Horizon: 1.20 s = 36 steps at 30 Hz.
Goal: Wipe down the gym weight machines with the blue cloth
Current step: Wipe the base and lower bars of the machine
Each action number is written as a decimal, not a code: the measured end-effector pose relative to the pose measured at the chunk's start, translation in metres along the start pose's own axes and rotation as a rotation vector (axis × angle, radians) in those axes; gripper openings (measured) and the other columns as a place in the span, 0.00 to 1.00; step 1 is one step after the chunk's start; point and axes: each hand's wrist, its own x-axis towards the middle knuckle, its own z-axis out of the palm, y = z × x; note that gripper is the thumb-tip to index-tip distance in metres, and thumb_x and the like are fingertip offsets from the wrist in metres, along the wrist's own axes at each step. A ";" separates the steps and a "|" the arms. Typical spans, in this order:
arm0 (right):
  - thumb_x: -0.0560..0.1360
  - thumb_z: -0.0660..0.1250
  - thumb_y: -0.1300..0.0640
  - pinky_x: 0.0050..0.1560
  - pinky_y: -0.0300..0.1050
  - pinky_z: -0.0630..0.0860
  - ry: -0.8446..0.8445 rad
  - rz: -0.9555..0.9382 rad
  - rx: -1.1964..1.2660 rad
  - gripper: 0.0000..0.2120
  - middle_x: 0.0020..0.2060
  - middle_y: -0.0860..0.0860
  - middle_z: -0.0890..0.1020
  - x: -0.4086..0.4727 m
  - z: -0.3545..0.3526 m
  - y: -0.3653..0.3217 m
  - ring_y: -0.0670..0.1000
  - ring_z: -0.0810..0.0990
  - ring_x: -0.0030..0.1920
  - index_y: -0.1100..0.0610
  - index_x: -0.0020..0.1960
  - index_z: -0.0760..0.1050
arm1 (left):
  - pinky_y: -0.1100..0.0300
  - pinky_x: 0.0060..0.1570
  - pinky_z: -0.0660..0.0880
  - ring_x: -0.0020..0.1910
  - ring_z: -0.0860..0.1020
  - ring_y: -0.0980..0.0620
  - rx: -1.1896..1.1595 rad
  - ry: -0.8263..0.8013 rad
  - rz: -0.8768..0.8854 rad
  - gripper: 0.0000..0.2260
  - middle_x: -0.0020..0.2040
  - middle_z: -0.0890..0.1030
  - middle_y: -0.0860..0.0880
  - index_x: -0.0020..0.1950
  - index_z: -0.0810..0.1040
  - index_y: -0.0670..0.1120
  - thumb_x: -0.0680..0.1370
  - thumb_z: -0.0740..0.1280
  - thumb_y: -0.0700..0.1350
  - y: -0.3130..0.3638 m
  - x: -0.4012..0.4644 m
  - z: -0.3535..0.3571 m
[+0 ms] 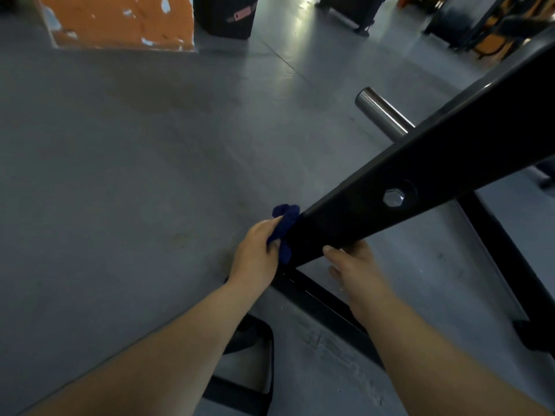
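— Where did we see the blue cloth (283, 228)?

— Just below the centre of the frame, bunched up in the left hand (258, 253). The fingers were curled round it, and it was pressed against the low end of the black beam (420, 178) of the weight machine.

— And the right hand (356, 265)?

— Just right of the left one, at the underside of the same beam end. We saw its thumb lying along the beam's lower edge; the fingers went behind the beam, so we could not tell whether they gripped it. The two hands were apart, with the beam end between them.

— What else did we make out on the machine?

— A hex bolt (393, 198) on the beam's face, right of centre, and a shiny steel peg (383, 111) sticking out behind the beam toward the upper right. Black base rails (324, 298) lay on the grey floor (120, 175) under the hands.

— Anything farther off?

— An orange panel with chipped paint (120, 19) in the upper left, and a dark bin (223, 15) beside it at the top.
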 end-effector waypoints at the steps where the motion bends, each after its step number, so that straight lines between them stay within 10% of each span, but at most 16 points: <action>1: 0.78 0.66 0.61 0.70 0.51 0.67 -0.037 0.008 -0.002 0.27 0.63 0.43 0.73 -0.002 -0.004 -0.003 0.48 0.72 0.63 0.50 0.74 0.63 | 0.57 0.57 0.73 0.58 0.77 0.50 -0.023 -0.041 -0.067 0.24 0.59 0.78 0.51 0.62 0.77 0.61 0.77 0.61 0.33 -0.005 -0.002 -0.003; 4: 0.78 0.66 0.62 0.69 0.48 0.66 -0.096 0.000 -0.018 0.26 0.62 0.43 0.74 -0.009 -0.013 -0.011 0.48 0.72 0.64 0.51 0.73 0.64 | 0.53 0.49 0.75 0.51 0.80 0.40 -0.115 -0.073 -0.133 0.27 0.50 0.81 0.46 0.49 0.77 0.73 0.71 0.61 0.37 0.015 -0.001 -0.006; 9: 0.77 0.65 0.66 0.68 0.50 0.70 0.091 -0.102 0.027 0.23 0.64 0.47 0.76 -0.022 -0.021 -0.015 0.49 0.74 0.65 0.52 0.70 0.68 | 0.78 0.48 0.67 0.52 0.74 0.59 -0.077 -0.136 0.187 0.23 0.56 0.78 0.51 0.67 0.75 0.51 0.77 0.57 0.32 0.114 0.022 -0.024; 13: 0.77 0.63 0.69 0.68 0.52 0.72 0.190 -0.161 0.071 0.24 0.62 0.45 0.77 -0.034 -0.026 -0.033 0.47 0.76 0.62 0.52 0.70 0.68 | 0.59 0.40 0.73 0.46 0.78 0.46 0.020 -0.375 -0.105 0.19 0.52 0.81 0.38 0.63 0.77 0.50 0.80 0.54 0.35 0.110 0.042 -0.040; 21: 0.77 0.63 0.69 0.63 0.47 0.74 0.229 -0.259 0.108 0.30 0.62 0.44 0.76 -0.045 -0.029 -0.053 0.44 0.77 0.59 0.48 0.74 0.64 | 0.62 0.47 0.73 0.51 0.79 0.50 -0.194 -0.270 0.200 0.22 0.56 0.82 0.46 0.64 0.77 0.51 0.78 0.55 0.32 0.187 0.031 -0.040; 26: 0.77 0.64 0.69 0.67 0.47 0.69 0.233 -0.390 0.114 0.33 0.66 0.39 0.74 -0.047 -0.047 -0.071 0.41 0.72 0.66 0.42 0.75 0.63 | 0.69 0.31 0.73 0.37 0.79 0.50 0.056 -0.295 -0.083 0.24 0.45 0.81 0.44 0.72 0.69 0.56 0.80 0.53 0.35 0.146 0.009 -0.031; 32: 0.76 0.63 0.70 0.61 0.41 0.73 0.167 -0.383 0.147 0.34 0.66 0.42 0.74 -0.052 -0.035 -0.076 0.42 0.72 0.67 0.42 0.74 0.63 | 0.66 0.61 0.69 0.60 0.75 0.56 -0.126 -0.183 0.393 0.27 0.63 0.77 0.52 0.72 0.70 0.56 0.78 0.57 0.33 0.228 -0.003 -0.040; 36: 0.77 0.63 0.68 0.42 0.32 0.75 0.242 -0.415 0.176 0.32 0.62 0.43 0.77 -0.065 -0.046 -0.105 0.40 0.77 0.58 0.43 0.74 0.63 | 0.63 0.57 0.72 0.58 0.77 0.53 -0.001 -0.241 0.365 0.26 0.61 0.79 0.50 0.71 0.71 0.55 0.77 0.56 0.33 0.231 0.006 -0.048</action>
